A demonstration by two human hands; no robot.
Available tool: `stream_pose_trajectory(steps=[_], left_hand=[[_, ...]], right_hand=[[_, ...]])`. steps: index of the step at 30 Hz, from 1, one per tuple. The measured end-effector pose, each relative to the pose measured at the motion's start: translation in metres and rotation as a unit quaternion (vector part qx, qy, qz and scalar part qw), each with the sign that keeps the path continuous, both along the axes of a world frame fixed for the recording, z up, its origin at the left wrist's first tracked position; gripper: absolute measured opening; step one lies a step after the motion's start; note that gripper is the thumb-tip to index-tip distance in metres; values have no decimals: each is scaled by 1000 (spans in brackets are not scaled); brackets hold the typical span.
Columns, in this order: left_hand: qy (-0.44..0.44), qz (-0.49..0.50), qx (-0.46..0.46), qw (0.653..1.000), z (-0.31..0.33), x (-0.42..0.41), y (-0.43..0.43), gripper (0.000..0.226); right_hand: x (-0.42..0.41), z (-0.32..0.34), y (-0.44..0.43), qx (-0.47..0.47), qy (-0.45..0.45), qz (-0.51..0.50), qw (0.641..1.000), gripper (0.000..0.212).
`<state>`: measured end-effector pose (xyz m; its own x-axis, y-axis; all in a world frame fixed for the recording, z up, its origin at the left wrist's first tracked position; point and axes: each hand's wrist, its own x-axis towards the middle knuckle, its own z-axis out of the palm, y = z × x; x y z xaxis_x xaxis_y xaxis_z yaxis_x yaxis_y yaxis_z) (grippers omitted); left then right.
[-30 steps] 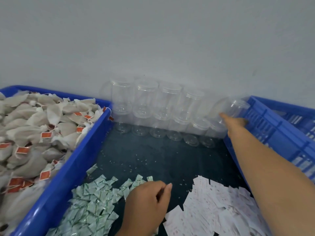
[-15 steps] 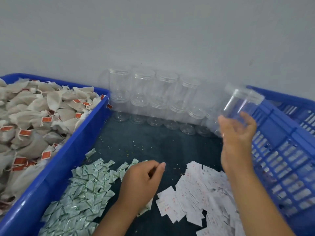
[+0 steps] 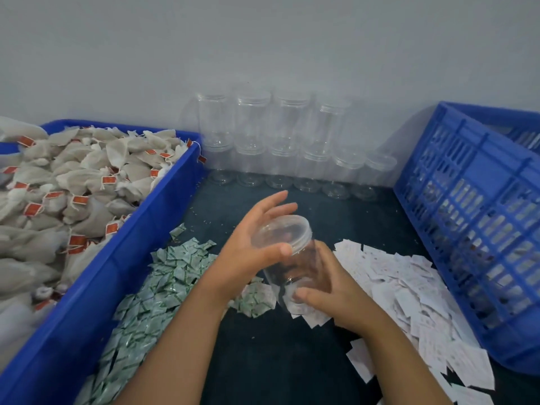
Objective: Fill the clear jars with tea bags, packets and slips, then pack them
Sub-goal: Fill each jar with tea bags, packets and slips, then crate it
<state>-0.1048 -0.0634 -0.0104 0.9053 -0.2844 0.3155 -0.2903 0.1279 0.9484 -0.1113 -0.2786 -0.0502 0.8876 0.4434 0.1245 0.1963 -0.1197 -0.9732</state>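
Over the dark table (image 3: 263,361), between packets (image 3: 163,276) and slips (image 3: 409,287): jar (image 3: 295,258), earlier up by the crate (image 3: 467,214), now tilted in our right hand's (image 3: 330,287) grip. Our left hand (image 3: 251,247) has left the packets and clasps the lid (image 3: 286,229).

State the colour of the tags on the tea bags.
The tags are orange-red; the head view shows them best.
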Motion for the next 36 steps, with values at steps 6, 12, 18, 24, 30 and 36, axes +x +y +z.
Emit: stream_pose_trajectory(steps=[6,12,18,24,30,36], left_hand=[[-55,157,75,983,2,-7,-13,73],[-95,266,120,952,-2,-11,-21,75],[-176,137,197,955,-4,-6,4,76],[-119,313,163,928,-6,-5,-9,38],[-92,190,309,927,-6,-5,2,65],[-159,295,290,897,-3,-8,-4,44]], right_hand=[[-6,-2,16,-52,-64,-110,990,82],[-7,-2,30,-175,-231,-285,914,96],[0,-9,12,-106,-115,-115,981,87],[9,-13,19,-257,-422,-297,817,87],[9,-18,16,-239,-382,-313,836,89],[7,-17,10,-216,-374,-304,849,98]])
